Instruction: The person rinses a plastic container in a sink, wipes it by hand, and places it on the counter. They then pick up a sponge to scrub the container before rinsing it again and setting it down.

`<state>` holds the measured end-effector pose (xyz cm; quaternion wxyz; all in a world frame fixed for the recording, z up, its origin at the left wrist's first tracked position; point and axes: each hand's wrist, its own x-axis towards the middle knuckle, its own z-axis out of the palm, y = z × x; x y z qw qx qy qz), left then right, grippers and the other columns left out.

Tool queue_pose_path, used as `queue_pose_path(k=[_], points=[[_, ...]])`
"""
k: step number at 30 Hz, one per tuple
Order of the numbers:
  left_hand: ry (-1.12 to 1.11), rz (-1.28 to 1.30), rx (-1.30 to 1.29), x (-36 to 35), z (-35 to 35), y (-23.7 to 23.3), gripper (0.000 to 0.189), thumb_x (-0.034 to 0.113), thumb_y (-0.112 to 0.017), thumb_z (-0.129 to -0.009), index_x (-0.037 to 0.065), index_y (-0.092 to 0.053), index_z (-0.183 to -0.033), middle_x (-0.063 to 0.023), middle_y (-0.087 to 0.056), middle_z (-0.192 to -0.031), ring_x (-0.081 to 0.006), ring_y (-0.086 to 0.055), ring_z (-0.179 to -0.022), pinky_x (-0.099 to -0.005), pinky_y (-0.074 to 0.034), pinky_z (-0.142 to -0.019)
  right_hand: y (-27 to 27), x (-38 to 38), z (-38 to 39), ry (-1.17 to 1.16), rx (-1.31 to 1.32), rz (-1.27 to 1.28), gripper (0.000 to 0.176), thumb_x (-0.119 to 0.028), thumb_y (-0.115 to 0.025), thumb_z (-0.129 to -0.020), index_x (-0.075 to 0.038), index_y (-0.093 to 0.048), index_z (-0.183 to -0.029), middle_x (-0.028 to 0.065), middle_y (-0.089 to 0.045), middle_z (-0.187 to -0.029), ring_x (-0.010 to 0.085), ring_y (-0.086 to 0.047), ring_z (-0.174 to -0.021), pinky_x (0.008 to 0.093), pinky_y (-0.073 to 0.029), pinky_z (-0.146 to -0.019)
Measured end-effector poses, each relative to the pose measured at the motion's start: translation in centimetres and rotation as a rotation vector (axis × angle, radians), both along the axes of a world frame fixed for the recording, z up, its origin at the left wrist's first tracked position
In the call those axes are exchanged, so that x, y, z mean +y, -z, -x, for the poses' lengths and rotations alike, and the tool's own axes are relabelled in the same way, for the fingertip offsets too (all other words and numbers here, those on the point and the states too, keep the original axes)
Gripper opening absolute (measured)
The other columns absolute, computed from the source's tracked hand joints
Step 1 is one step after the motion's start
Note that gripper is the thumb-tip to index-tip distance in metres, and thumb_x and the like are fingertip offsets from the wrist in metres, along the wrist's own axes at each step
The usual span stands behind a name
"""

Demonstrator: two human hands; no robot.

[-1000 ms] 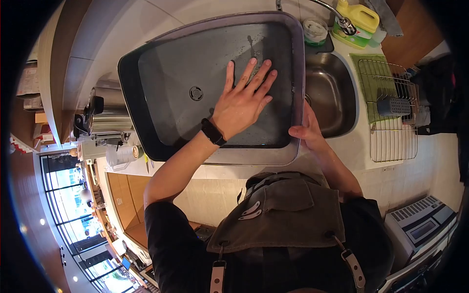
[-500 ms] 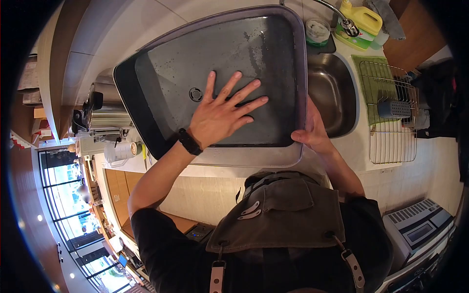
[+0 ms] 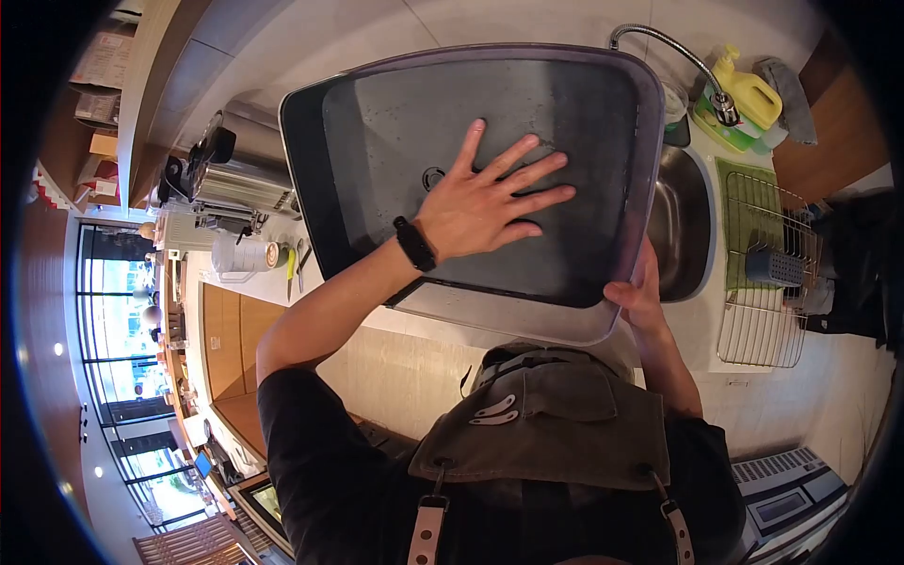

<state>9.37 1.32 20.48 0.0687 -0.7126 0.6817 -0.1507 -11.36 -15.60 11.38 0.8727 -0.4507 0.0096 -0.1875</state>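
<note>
A large translucent plastic tub [image 3: 527,327] tilts in front of me, with a wet dark grey board [image 3: 386,122] lying inside it. The board has water drops and a small round hole at its left. My left hand [image 3: 490,202], a black band on its wrist, lies with fingers spread over the board, seemingly pressed flat on it. At the tub's right side, my right hand [image 3: 640,294] grips the rim, thumb on the near face and the other fingers mostly hidden behind.
The steel sink [image 3: 686,226] is partly covered by the tub's right side. Beyond stand a yellow jug [image 3: 751,99], a flexible faucet [image 3: 692,58] and a wire rack [image 3: 763,320]. On the left are a steel pot [image 3: 240,184], a clear pitcher [image 3: 235,254] and a knife [image 3: 291,268].
The tub and both hands have shifted right, so the tub's edge overlaps more of the sink. My left hand stays spread on the board. The whole view has also shifted somewhat.
</note>
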Motion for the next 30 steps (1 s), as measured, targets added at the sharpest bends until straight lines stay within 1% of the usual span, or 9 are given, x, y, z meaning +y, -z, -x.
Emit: queue_pose_path(k=[9, 12, 15, 18, 21, 24, 25, 27, 30], points=[[-0.154, -0.058, -0.096, 5.5, -4.0, -1.5, 0.071, 0.068, -0.049, -0.088, 0.043, -0.039, -0.154, 0.0084, -0.028, -0.166, -0.0209, -0.021, -0.155, -0.0684, -0.007, -0.122, 3.0, -0.7, 0.7, 0.021, 0.021, -0.091, 0.107, -0.009, -0.076, -0.065, 0.001, -0.024, -0.159, 0.0118, -0.043, -0.152, 0.0234, -0.044, -0.140, 0.0343, -0.037, -0.115], [-0.160, -0.085, -0.136, 6.4, -4.6, -1.8, 0.076, 0.070, -0.049, -0.085, 0.043, -0.036, -0.155, 0.0083, -0.027, -0.166, -0.0197, -0.022, -0.154, -0.0630, -0.009, -0.125, 3.0, -0.9, 0.9, 0.018, 0.034, -0.083, 0.108, -0.010, -0.076, -0.065, 0.002, -0.025, -0.159, 0.0127, -0.044, -0.152, 0.0243, -0.045, -0.139, 0.0333, -0.039, -0.113], [-0.226, -0.133, -0.102, 7.1, -4.7, -2.0, 0.081, 0.072, -0.051, -0.081, 0.047, -0.032, -0.156, 0.0109, -0.024, -0.167, -0.0166, -0.017, -0.156, -0.0548, -0.002, -0.128, 2.9, -0.9, 0.9, 0.018, 0.036, -0.067, 0.108, -0.012, -0.076, -0.064, 0.002, -0.025, -0.158, 0.0135, -0.044, -0.151, 0.0250, -0.046, -0.139, 0.0324, -0.040, -0.112], [-0.282, -0.148, -0.095, 8.2, -5.1, -2.6, 0.085, 0.070, -0.053, -0.080, 0.044, -0.030, -0.158, 0.0104, -0.023, -0.168, -0.0180, -0.021, -0.155, -0.0475, -0.015, -0.128, 2.8, -0.8, 1.0, 0.034, 0.024, -0.056, 0.107, -0.012, -0.075, -0.064, 0.002, -0.026, -0.158, 0.0143, -0.045, -0.151, 0.0255, -0.046, -0.140, 0.0321, -0.040, -0.112], [-0.307, -0.149, -0.178, 8.8, -5.2, -2.9, 0.085, 0.068, -0.055, -0.081, 0.041, -0.030, -0.158, 0.0104, -0.020, -0.168, -0.0197, -0.028, -0.152, -0.0413, -0.042, -0.115, 3.1, -1.0, 1.5, 0.038, 0.055, -0.081, 0.103, -0.012, -0.072, -0.066, 0.003, -0.027, -0.158, 0.0149, -0.045, -0.151, 0.0260, -0.046, -0.139, 0.0328, -0.039, -0.112], [-0.365, -0.096, -0.061, 9.3, -4.8, -2.9, 0.073, 0.058, -0.061, -0.088, 0.035, -0.041, -0.154, 0.0060, -0.028, -0.166, -0.0218, -0.054, -0.135, -0.0386, -0.059, -0.089, 2.7, -0.8, 1.8, 0.069, 0.089, -0.052, 0.098, -0.026, -0.076, -0.070, 0.003, -0.032, -0.153, 0.0152, -0.049, -0.146, 0.0277, -0.048, -0.137, 0.0391, -0.037, -0.115], [-0.431, -0.137, -0.031, 9.5, -4.5, -3.2, 0.066, 0.052, -0.063, -0.090, 0.032, -0.046, -0.150, 0.0038, -0.037, -0.161, -0.0229, -0.059, -0.127, -0.0389, -0.060, -0.085, 2.4, -0.8, 1.8, 0.088, 0.097, -0.030, 0.097, -0.033, -0.079, -0.072, 0.003, -0.035, -0.150, 0.0153, -0.051, -0.144, 0.0285, -0.049, -0.136, 0.0421, -0.036, -0.116], [-0.558, -0.217, 0.029, 10.0, -3.5, -4.5, 0.053, 0.042, -0.065, -0.094, 0.025, -0.057, -0.143, -0.0008, -0.055, -0.149, -0.0250, -0.070, -0.110, -0.0395, -0.061, -0.076, 2.3, -1.0, 1.7, 0.080, 0.074, -0.021, 0.096, -0.033, -0.078, -0.072, 0.003, -0.035, -0.150, 0.0152, -0.051, -0.144, 0.0286, -0.050, -0.135, 0.0422, -0.037, -0.116], [-0.643, 0.114, 0.234, 10.6, -1.7, -8.7, 0.041, 0.033, -0.067, -0.095, 0.017, -0.065, -0.133, -0.0064, -0.072, -0.122, -0.0299, -0.074, -0.093, -0.0405, -0.060, -0.074, 2.7, -1.5, 2.1, 0.092, 0.073, -0.015, 0.094, -0.034, -0.077, -0.073, 0.003, -0.037, -0.149, 0.0149, -0.051, -0.144, 0.0285, -0.050, -0.135, 0.0420, -0.037, -0.116]])
